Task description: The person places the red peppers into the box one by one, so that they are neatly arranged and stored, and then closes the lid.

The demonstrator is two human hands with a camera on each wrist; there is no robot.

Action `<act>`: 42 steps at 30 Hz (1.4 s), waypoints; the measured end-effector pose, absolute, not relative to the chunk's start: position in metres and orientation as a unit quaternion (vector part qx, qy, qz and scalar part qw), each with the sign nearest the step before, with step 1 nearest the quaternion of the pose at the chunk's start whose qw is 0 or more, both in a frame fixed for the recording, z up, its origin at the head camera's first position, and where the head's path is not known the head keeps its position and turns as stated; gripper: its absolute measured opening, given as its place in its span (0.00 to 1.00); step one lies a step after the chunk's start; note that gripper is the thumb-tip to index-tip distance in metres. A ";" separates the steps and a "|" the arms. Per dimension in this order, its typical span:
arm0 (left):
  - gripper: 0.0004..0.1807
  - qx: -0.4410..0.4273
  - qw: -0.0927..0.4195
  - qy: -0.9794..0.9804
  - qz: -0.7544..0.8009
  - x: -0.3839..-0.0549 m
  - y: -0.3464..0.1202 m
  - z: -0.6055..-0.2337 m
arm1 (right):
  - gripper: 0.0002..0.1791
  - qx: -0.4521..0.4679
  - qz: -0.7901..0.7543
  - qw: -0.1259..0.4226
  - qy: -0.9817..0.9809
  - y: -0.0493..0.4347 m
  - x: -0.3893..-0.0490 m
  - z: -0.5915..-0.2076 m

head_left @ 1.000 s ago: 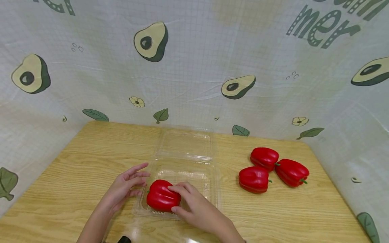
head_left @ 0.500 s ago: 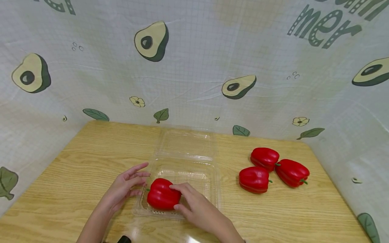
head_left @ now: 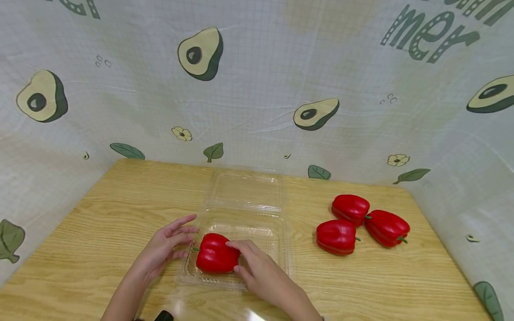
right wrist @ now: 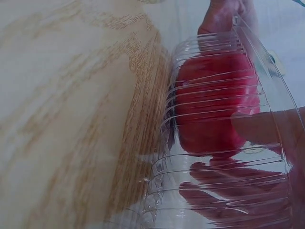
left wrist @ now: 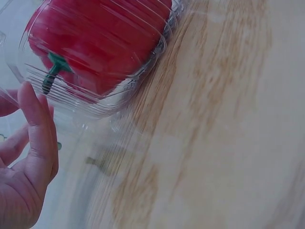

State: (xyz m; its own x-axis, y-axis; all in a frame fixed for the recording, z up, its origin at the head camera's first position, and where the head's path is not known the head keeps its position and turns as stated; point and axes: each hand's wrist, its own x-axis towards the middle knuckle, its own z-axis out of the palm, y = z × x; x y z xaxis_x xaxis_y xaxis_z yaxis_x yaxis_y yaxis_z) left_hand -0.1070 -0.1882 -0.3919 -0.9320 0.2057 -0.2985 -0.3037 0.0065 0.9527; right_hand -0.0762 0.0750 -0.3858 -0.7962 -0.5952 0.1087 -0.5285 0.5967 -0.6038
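Note:
A red bell pepper point(head_left: 217, 254) lies on its side in the front left of a clear plastic clamshell container point(head_left: 257, 225), its green stem pointing left. My right hand point(head_left: 267, 276) holds the pepper's right end, thumb at the near side and fingers over the top; the right wrist view shows that thumb point(right wrist: 252, 126) against it through the ribbed wall. My left hand point(head_left: 160, 252) is at the container's left rim with fingers loosely bent. The left wrist view shows those fingers point(left wrist: 38, 124) beside the wall near the stem point(left wrist: 55, 71); contact is hard to tell.
Three more red bell peppers, one in front point(head_left: 336, 237), one behind point(head_left: 350, 209) and one at right point(head_left: 387, 228), lie on the wooden table point(head_left: 132, 200). The container's lid point(head_left: 246, 187) lies folded back. A printed cloth point(head_left: 249, 80) hangs behind.
The pepper in the container has shifted slightly away from me and to the right, turning so its stem shows more. My right hand has moved along with it; the left hand stays put.

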 end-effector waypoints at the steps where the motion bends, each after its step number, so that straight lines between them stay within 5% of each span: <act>1: 0.33 -0.035 0.181 0.686 0.704 -0.107 -0.189 -0.392 | 0.28 -0.314 -0.319 0.052 0.893 0.075 -0.076 -0.386; 42: 0.32 -0.019 0.179 0.684 0.707 -0.107 -0.191 -0.393 | 0.22 -0.272 -0.337 0.020 0.901 0.095 -0.070 -0.351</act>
